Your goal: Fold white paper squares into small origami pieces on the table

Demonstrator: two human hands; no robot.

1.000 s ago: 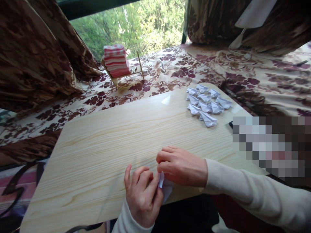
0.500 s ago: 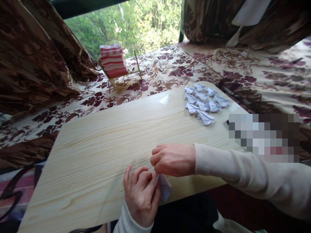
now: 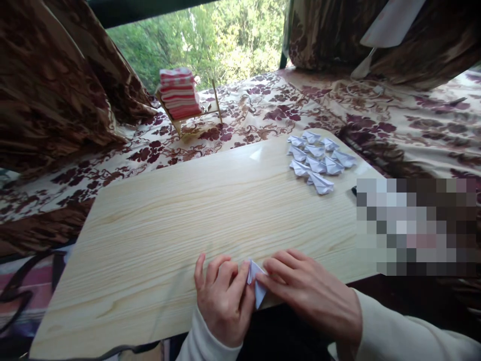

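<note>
A small folded piece of white paper (image 3: 257, 290) lies at the near edge of the wooden table (image 3: 169, 225). My left hand (image 3: 224, 296) holds its left side, with thumb and index finger closed on the paper and the other fingers bent over the tabletop. From the right, the fingertips of my right hand (image 3: 308, 286) press on the paper's upper right part; its fingers are drawn together. Part of the paper is hidden under the fingers. Several folded white paper pieces (image 3: 315, 163) sit grouped near the table's far right corner.
A pile of red and white folded cloths (image 3: 179, 95) stands on a small wooden rack (image 3: 201, 114) beyond the table. A white lamp (image 3: 393, 25) is at the back right. A blurred-out area (image 3: 409, 225) covers the table's right edge. Patterned curtains (image 3: 48, 75) hang at left.
My right hand has moved down and right, from above the paper's top to its right side. More of the folded paper shows. My left hand stays at its left side.
</note>
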